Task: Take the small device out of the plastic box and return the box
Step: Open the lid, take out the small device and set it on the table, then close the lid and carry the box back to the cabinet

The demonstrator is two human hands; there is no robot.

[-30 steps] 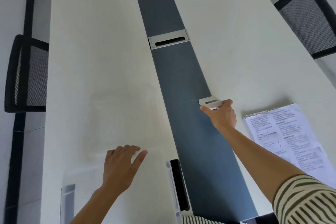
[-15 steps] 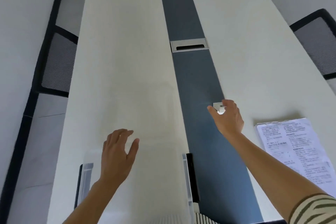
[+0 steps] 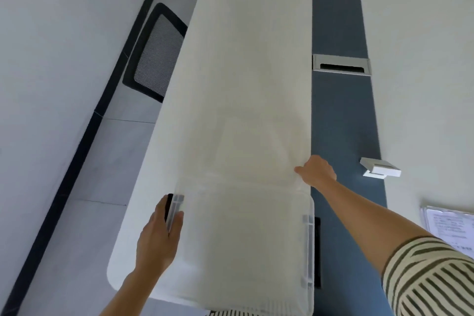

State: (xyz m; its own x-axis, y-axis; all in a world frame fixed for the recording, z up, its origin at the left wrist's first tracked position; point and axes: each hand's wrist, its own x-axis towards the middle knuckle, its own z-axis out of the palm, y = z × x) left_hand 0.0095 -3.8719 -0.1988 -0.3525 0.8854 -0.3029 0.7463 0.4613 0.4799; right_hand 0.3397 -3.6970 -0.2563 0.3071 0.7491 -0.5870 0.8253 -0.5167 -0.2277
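Observation:
The clear plastic box [image 3: 309, 251] stands on the near end of the white table [image 3: 243, 59], close to its rounded corner. My left hand [image 3: 160, 236] is wrapped around the black latch on the box's left side. My right hand [image 3: 318, 172] has its fingers curled over the box's far right rim. The small white device [image 3: 381, 168] lies by itself on the table, right of my right hand, at the edge of the blue centre strip [image 3: 341, 123].
A metal cable slot [image 3: 341, 64] sits in the blue strip farther back. A printed sheet [image 3: 451, 226] lies at the right. A black mesh chair [image 3: 156, 54] stands left of the table, above grey floor. The table's left edge runs right beside my left hand.
My right hand has let go of the device, which stays on the table, and has moved left to the box's far rim. My left hand has dropped onto the left latch. The view has swung left.

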